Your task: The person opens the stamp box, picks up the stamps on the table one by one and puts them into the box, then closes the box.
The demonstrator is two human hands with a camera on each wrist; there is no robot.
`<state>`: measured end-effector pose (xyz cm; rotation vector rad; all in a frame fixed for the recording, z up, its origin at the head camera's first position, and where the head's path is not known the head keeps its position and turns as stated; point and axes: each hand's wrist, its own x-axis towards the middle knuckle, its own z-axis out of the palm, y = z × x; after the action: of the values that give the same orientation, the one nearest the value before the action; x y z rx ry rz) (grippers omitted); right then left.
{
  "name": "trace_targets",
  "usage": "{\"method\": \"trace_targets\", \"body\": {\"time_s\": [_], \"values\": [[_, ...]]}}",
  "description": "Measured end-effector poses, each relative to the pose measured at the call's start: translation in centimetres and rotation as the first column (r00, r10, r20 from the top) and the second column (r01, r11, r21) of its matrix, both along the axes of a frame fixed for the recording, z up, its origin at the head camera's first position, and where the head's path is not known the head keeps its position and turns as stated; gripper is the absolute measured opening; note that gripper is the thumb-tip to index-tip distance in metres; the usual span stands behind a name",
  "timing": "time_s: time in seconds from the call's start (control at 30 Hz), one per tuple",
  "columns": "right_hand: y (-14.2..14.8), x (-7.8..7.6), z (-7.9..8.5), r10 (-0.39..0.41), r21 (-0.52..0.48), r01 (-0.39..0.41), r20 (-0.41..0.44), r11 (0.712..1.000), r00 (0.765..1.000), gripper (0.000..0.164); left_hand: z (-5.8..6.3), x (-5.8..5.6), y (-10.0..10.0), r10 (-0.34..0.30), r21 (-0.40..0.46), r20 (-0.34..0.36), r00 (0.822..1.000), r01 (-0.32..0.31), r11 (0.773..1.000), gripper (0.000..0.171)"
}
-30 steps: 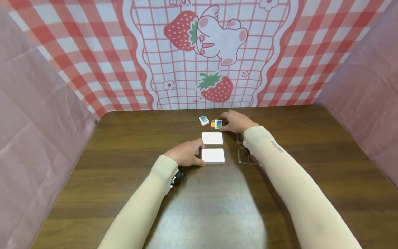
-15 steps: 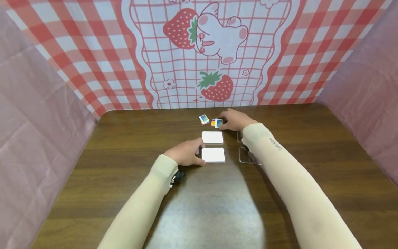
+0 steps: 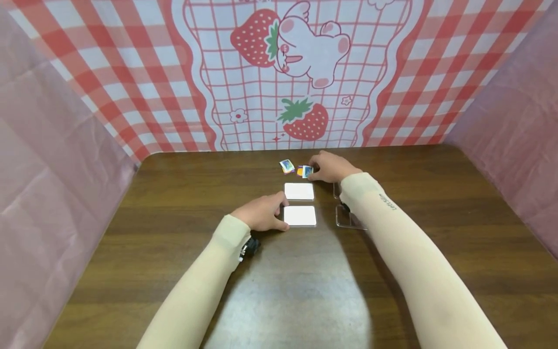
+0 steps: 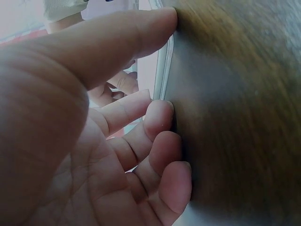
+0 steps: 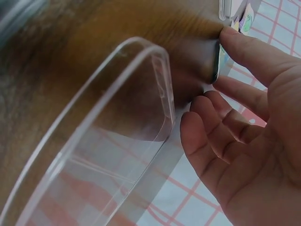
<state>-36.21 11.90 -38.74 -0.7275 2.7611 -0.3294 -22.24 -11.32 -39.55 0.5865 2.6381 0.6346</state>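
Observation:
Two flat clear-edged boxes with white tops lie one behind the other in the head view. My left hand [image 3: 263,213] has thumb and forefinger across the left end of the near box [image 3: 300,216], one at each long side; its other fingertips rest on the table in the left wrist view. The far box [image 3: 299,191] sits just behind. At the back, my right hand [image 3: 332,167] pinches a small square picture card [image 3: 307,171] by its edges, thumb and forefinger at opposite sides in the right wrist view. An orange and purple piece [image 3: 300,171] shows beside that card.
Another small picture card [image 3: 286,166] lies to the left, overlapping a coloured piece. Two clear plastic trays or lids stand at the right; the near one [image 3: 348,220] is partly under the right forearm. A checked strawberry cloth [image 3: 257,126] hangs behind the wooden table [image 3: 183,194].
Both hands keep their places at the near box and the small card. Only the head view shifts slightly.

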Motion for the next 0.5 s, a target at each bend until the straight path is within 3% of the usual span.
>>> {"method": "trace_targets", "body": {"time_s": [0.3,0.5], "values": [[0.4,0.0,-0.2,0.014,0.016,-0.013,-0.067,1.000,0.998,0.045,0.1,0.0,0.1,0.004,0.008,0.003,1.000,-0.004,1.000,0.055],[1.5,1.0,0.3,0.015,-0.026,-0.018,-0.117,0.999,0.993,0.042,0.2,0.1,0.2,0.006,0.006,0.007,1.000,-0.006,1.000,0.054]]}}
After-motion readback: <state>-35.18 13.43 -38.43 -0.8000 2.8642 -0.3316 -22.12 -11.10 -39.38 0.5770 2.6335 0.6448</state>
